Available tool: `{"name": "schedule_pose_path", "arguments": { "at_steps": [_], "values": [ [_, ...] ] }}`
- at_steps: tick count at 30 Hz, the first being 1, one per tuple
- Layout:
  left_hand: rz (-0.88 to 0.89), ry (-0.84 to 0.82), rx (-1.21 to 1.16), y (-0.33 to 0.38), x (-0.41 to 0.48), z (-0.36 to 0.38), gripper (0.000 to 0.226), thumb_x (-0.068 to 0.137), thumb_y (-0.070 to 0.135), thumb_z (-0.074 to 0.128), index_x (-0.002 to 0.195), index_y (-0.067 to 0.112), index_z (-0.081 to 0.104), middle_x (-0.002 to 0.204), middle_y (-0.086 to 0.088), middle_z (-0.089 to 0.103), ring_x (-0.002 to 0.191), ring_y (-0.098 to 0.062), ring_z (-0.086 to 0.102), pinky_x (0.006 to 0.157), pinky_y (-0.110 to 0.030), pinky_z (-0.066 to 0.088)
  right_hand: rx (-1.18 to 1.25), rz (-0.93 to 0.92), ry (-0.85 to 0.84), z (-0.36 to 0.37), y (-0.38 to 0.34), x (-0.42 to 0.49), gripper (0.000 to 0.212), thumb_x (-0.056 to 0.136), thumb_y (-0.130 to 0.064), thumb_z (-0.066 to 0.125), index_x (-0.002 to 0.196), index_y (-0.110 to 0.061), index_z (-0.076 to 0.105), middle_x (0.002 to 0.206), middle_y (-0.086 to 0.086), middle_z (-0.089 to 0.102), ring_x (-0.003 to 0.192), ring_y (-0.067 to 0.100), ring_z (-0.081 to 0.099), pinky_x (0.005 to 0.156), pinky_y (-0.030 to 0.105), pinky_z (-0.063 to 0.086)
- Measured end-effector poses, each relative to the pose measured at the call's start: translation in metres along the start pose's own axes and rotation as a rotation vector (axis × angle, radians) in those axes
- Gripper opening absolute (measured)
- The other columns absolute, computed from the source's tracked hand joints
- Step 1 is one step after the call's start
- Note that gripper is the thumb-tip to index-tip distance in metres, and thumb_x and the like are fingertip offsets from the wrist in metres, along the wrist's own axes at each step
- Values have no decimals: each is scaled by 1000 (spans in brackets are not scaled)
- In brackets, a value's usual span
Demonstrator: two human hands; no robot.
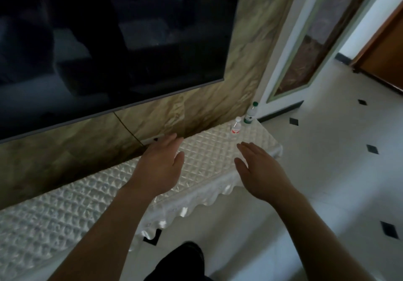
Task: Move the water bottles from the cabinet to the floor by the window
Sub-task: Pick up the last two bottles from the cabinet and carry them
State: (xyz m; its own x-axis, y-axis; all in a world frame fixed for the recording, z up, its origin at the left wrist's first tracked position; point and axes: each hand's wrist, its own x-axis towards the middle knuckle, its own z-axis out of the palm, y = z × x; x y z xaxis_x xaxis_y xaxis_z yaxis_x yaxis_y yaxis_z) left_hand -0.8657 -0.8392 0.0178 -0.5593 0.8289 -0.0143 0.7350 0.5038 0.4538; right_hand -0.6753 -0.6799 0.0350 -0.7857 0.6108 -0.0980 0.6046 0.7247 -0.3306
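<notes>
Two hands are out in front, both bare and both holding nothing. The left hand (162, 165) hovers over the cabinet top with its fingers straight and close together, palm down. The right hand (259, 169) is spread the same way, fingers straight, just off the near right edge. The low cabinet wears a white quilted satin cloth with a scalloped hem (65, 211).

Two bottles to count, both standing upright at the far right end of that cloth, beyond the fingertips. The nearer one is a small clear plastic water bottle with a white cap and red label (235, 128). Just beside it, farther right, stands the clear plastic water bottle with a green cap and green label (250, 114). Neither hand touches either bottle.

Above the cabinet hangs one large black flat screen (109, 41) on a beige marbled wall panel (196, 110). On the right is white tiled floor (316, 171), with four black diamond insets in plain view.
</notes>
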Motion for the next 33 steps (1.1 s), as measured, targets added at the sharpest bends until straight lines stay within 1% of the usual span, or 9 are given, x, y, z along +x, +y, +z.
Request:
{"name": "schedule_pose_path", "arguments": {
  "at_steps": [5, 10, 13, 16, 20, 22, 26, 29, 33],
  "values": [
    [-21, -9, -2, 28, 51, 21, 50, 102, 37, 31, 150, 23, 31, 158, 3, 25, 146, -13, 19, 120, -34, 15, 5, 5, -17, -12, 48, 36, 52, 102, -39, 34, 149, -16, 32, 157, 3, 33, 146, 18, 24, 117, 30, 17],
    [-28, -32, -40, 55, 121, 50, 49, 102, 37, 31, 150, 23, 30, 159, 2, 24, 146, -13, 18, 120, -33, 14, -27, -5, -17, -24, 100, 87, 51, 102, -37, 35, 149, -16, 34, 155, 3, 36, 145, 17, 28, 115, 28, 18],
    [-30, -52, -66, 73, 170, 65, 49, 103, 36, 30, 150, 24, 29, 160, 3, 21, 146, -11, 16, 119, -31, 11, -43, 14, -18, -31, 136, 130, 51, 102, -38, 36, 148, -16, 35, 154, 4, 38, 143, 17, 31, 116, 30, 21],
    [-24, -75, -80, 89, 222, 76, 50, 103, 36, 30, 151, 25, 28, 160, 4, 20, 147, -12, 15, 119, -32, 14, -69, 32, -11, -38, 169, 173, 52, 101, -41, 36, 147, -17, 37, 152, 3, 41, 141, 18, 35, 115, 32, 26],
    [-20, -114, -84, 98, 291, 86, 51, 102, 38, 29, 151, 26, 27, 160, 6, 20, 146, -12, 17, 119, -36, 19, -71, 16, 20, -53, 203, 224, 47, 99, -41, 38, 140, -18, 45, 139, 0, 53, 128, 16, 47, 109, 33, 39],
    [-10, -95, -72, 101, 318, 87, 51, 101, 39, 29, 150, 25, 29, 159, 5, 22, 146, -12, 18, 119, -37, 19, -81, 14, 28, -58, 217, 245, 49, 99, -43, 35, 141, -20, 43, 141, -1, 51, 130, 15, 46, 110, 35, 39],
    [7, -73, -43, 110, 355, 87, 51, 101, 38, 29, 149, 23, 30, 159, 4, 23, 146, -11, 16, 120, -36, 16, -76, 14, 32, -66, 240, 282, 53, 100, -45, 32, 146, -21, 37, 151, 0, 41, 141, 16, 35, 116, 37, 31],
    [-9, -71, -16, 118, 373, 91, 51, 101, 37, 30, 150, 23, 29, 159, 4, 23, 147, -10, 15, 120, -35, 15, -73, -27, 19, -73, 255, 307, 54, 99, -46, 31, 146, -21, 38, 149, 0, 44, 139, 16, 37, 114, 38, 35],
    [-59, -64, -2, 132, 393, 99, 51, 101, 37, 30, 150, 23, 28, 159, 4, 22, 147, -11, 14, 120, -35, 15, -53, -76, -11, -84, 277, 339, 52, 100, -43, 34, 147, -20, 37, 151, 1, 42, 140, 17, 35, 115, 37, 32]
  ]
}}
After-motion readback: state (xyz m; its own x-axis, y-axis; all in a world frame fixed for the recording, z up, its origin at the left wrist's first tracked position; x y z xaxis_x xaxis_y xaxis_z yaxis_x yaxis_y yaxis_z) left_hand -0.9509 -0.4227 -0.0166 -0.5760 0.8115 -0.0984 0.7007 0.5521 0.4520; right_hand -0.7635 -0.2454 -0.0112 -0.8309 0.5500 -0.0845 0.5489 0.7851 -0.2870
